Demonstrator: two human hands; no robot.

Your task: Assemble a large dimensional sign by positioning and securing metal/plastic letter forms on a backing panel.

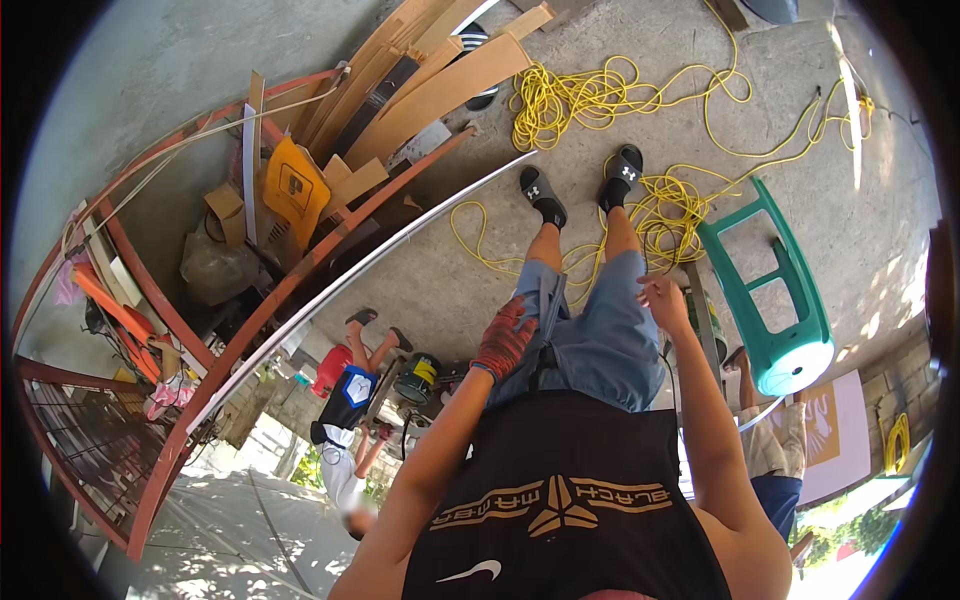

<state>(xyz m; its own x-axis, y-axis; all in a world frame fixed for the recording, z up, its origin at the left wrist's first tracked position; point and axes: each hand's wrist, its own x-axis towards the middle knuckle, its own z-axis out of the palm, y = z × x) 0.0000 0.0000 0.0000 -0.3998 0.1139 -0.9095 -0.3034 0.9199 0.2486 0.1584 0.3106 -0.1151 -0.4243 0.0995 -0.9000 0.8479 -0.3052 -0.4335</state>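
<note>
Shorts (605, 355) — left grip (504, 338) unclenched alongside

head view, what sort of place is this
Probably a makeshift workshop or work yard: a red metal frame holds wooden boards and odds and ends, and tangled yellow cord lies on the bare concrete floor.

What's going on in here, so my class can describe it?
A person's gloved left hand is at the front of their shorts; whether it grips anything is unclear. The bare right hand, near the shorts' other side, appears to hold nothing. Yellow cord lies tangled near the feet; a green stool is to the right.
</note>
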